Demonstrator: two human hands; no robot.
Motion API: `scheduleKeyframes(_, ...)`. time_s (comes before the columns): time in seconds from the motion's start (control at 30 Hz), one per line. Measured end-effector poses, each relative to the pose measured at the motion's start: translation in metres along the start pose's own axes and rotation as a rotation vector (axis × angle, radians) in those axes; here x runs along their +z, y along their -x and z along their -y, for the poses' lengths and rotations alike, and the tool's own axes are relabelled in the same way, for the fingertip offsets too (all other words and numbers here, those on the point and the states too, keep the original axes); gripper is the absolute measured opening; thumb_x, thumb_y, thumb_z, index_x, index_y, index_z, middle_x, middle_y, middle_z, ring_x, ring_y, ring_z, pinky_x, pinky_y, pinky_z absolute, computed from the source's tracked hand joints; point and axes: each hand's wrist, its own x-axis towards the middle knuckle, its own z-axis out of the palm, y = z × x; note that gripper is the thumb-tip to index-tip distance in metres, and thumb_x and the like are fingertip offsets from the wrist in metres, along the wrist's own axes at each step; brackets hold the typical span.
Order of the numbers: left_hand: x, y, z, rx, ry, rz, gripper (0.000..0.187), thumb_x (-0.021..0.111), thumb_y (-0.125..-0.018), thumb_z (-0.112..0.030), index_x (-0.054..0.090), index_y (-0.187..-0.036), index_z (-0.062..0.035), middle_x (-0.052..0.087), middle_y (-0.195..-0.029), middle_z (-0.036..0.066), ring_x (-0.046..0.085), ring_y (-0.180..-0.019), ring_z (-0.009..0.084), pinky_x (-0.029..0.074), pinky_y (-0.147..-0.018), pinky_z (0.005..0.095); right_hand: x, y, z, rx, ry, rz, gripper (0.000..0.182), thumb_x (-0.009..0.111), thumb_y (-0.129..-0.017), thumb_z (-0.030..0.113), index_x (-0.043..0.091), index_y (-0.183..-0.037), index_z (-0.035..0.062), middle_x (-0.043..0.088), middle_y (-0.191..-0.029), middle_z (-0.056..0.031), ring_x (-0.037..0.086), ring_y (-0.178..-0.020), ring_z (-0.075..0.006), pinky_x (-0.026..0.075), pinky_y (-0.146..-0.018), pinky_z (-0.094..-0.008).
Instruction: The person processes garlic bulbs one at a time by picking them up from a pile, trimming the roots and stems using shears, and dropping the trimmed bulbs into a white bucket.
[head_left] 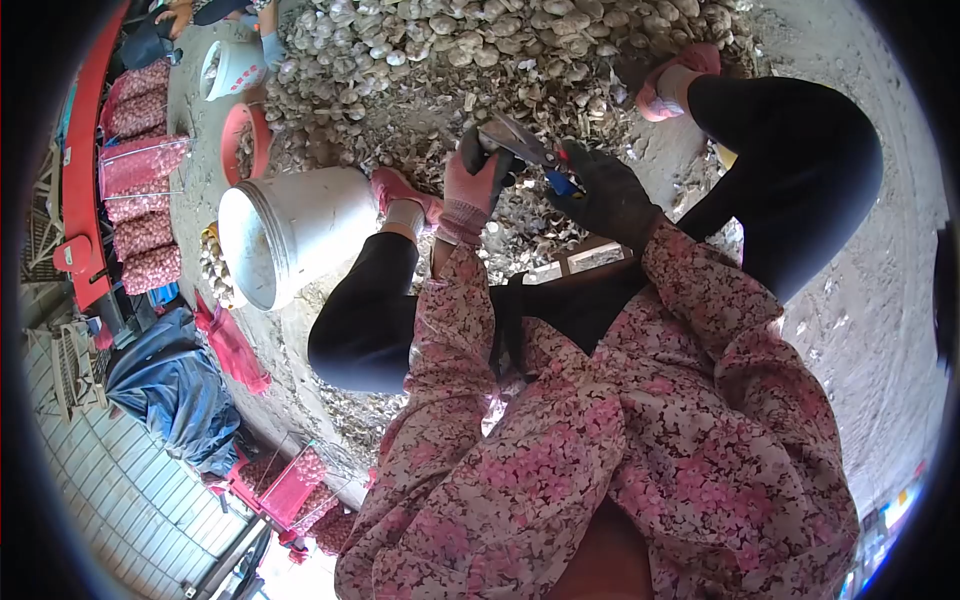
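My right hand, in a dark glove, is closed on the blue and red handles of a pair of shears. The shears' metal blades point left, toward my other hand. My left hand, in a pink glove with dark fingers, is curled right beside the blade tips. Whatever lies in its fingers is hard to make out. Below and beyond both hands, dry garlic skins and scraps cover the ground. A large heap of garlic bulbs lies just ahead.
A white bucket lies tipped beside my left foot. Past it are a red basin and another white bucket, near a person's hand. Filled red mesh sacks line the left side, by a dark tarp.
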Motion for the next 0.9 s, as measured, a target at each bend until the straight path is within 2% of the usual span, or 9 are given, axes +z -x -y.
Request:
scheduleKeyframes(0.1,0.013,0.01,-0.027,0.033,-0.135,-0.045,0.032,0.052,-0.091,-0.002,0.051,-0.123,0.0032,0.064,-0.103,0.011,0.068,-0.085,0.0217,0.055,-0.066,0.0284,0.019,-0.001,-0.017,-0.013,0.042,0.018,0.049,0.07,-0.078,0.023,0.052,-0.118,0.0018,0.065,-0.092,-0.0176,0.064,-0.083,-0.0342,0.051,-0.074,-0.0422)
scheduleKeyframes(0.17,0.013,0.009,-0.023,-0.168,0.142,0.013,0.039,0.057,-0.086,-0.001,0.048,-0.124,0.0037,0.064,-0.107,0.013,0.066,-0.09,0.0175,0.056,-0.074,0.0295,0.025,-0.001,-0.024,-0.002,0.03,0.036,0.042,0.068,-0.079,0.022,0.054,-0.113,0.003,0.065,-0.089,-0.0174,0.064,-0.081,-0.0345,0.051,-0.072,-0.0428)
scheduleKeyframes(0.33,0.008,0.003,0.004,-0.132,0.296,0.064,0.04,0.059,-0.089,-0.005,0.047,-0.126,0.002,0.062,-0.107,0.012,0.066,-0.092,0.0219,0.057,-0.073,0.0334,0.04,-0.014,-0.03,0.11,-0.033,0.091,0.021,0.062,-0.085,0.025,0.06,-0.095,0.0064,0.063,-0.074,-0.0178,0.062,-0.071,-0.0371,0.049,-0.065,-0.046)
scheduleKeyframes(0.4,0.014,-0.007,-0.001,-0.15,0.459,0.058,0.04,0.059,-0.089,-0.007,0.046,-0.126,0.0013,0.061,-0.108,0.012,0.066,-0.092,0.0224,0.058,-0.074,0.0336,0.039,-0.019,-0.029,0.093,-0.041,0.083,0.024,0.062,-0.084,0.027,0.06,-0.095,0.0063,0.064,-0.077,-0.0175,0.063,-0.074,-0.0364,0.049,-0.067,-0.0454)
scheduleKeyframes(0.57,0.0,-0.014,0.016,-0.028,0.283,-0.021,0.047,0.068,-0.084,-0.008,0.048,-0.126,-0.001,0.06,-0.113,0.009,0.061,-0.101,0.017,0.05,-0.086,0.0263,0.037,-0.009,-0.015,0.071,-0.158,0.047,0.029,0.063,-0.084,0.031,0.059,-0.099,0.006,0.065,-0.082,-0.0173,0.064,-0.079,-0.0347,0.05,-0.071,-0.0435)
scheduleKeyframes(0.7,0.005,-0.007,-0.009,-0.014,0.178,-0.112,0.04,0.065,-0.087,-0.015,0.052,-0.123,-0.0013,0.061,-0.108,0.006,0.06,-0.095,0.0138,0.049,-0.084,0.0271,0.025,-0.004,-0.009,0.066,-0.235,0.026,0.031,0.063,-0.084,0.031,0.059,-0.102,0.0055,0.065,-0.085,-0.0168,0.064,-0.079,-0.0339,0.051,-0.072,-0.0424)
scheduleKeyframes(0.77,0.007,0.002,-0.019,-0.169,0.3,-0.162,0.04,0.065,-0.087,-0.02,0.053,-0.121,-0.0018,0.062,-0.1,0.004,0.059,-0.083,0.0113,0.051,-0.076,0.0258,0.022,-0.002,-0.012,-0.017,-0.241,-0.105,0.038,0.066,-0.081,0.032,0.056,-0.107,0.0059,0.065,-0.087,-0.016,0.064,-0.081,-0.0336,0.05,-0.075,-0.0422)
scheduleKeyframes(0.8,0.009,0.005,-0.023,-0.211,0.283,-0.159,0.039,0.066,-0.087,-0.019,0.054,-0.12,-0.0015,0.062,-0.094,0.003,0.058,-0.074,0.0102,0.051,-0.068,0.0253,0.019,-0.003,-0.014,-0.021,-0.243,-0.108,0.038,0.066,-0.081,0.032,0.056,-0.107,0.0059,0.065,-0.087,-0.016,0.064,-0.081,-0.0336,0.05,-0.075,-0.0422)
scheduleKeyframes(0.9,0.01,0.005,-0.016,-0.099,0.119,-0.083,0.035,0.065,-0.086,-0.009,0.054,-0.118,0.0016,0.065,-0.096,0.007,0.062,-0.077,0.0132,0.053,-0.068,0.0273,0.006,-0.001,-0.014,-0.013,-0.038,-0.04,0.056,0.071,-0.078,0.03,0.051,-0.122,0.0027,0.064,-0.098,-0.0165,0.062,-0.089,-0.0325,0.05,-0.077,-0.0405)
